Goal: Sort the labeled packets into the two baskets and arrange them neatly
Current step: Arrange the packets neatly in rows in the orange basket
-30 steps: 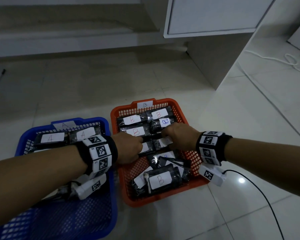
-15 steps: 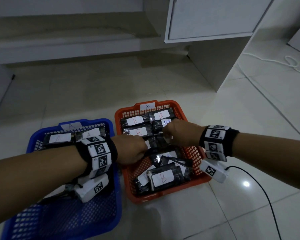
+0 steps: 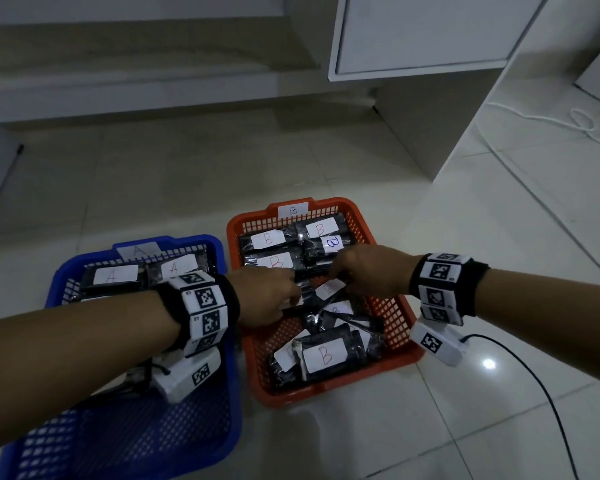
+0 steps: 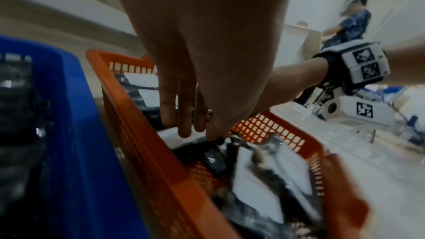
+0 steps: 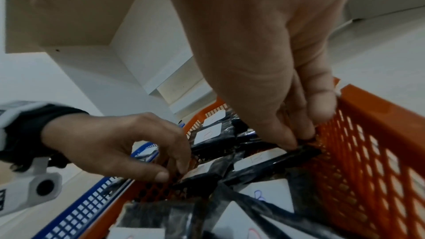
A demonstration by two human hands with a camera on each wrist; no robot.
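Observation:
An orange basket (image 3: 361,216) tagged B holds several black packets with white B labels, the nearest one (image 3: 323,355) at its front. To its left, a blue basket (image 3: 201,242) tagged A holds two A packets (image 3: 115,275) at its far end. Both hands reach into the orange basket's middle row. My left hand (image 3: 291,299) pinches the left end of a black packet (image 5: 197,179) with thumb and fingers. My right hand (image 5: 299,141) pinches the right end of another black packet (image 5: 276,163) beside the basket's wall. Its label (image 3: 326,289) shows under the fingers.
A white cabinet (image 3: 430,29) on a side panel (image 3: 426,126) stands behind the baskets. A low ledge (image 3: 118,91) runs along the back. A white cord (image 3: 582,123) lies at the far right, and a black cable (image 3: 534,375) trails from my right wrist. Another person (image 4: 349,24) is in the background.
Both hands stay in the orange basket's middle row. The right-hand packet's label, hidden half a second ago, shows again below the fingers. The head view has shifted slightly.

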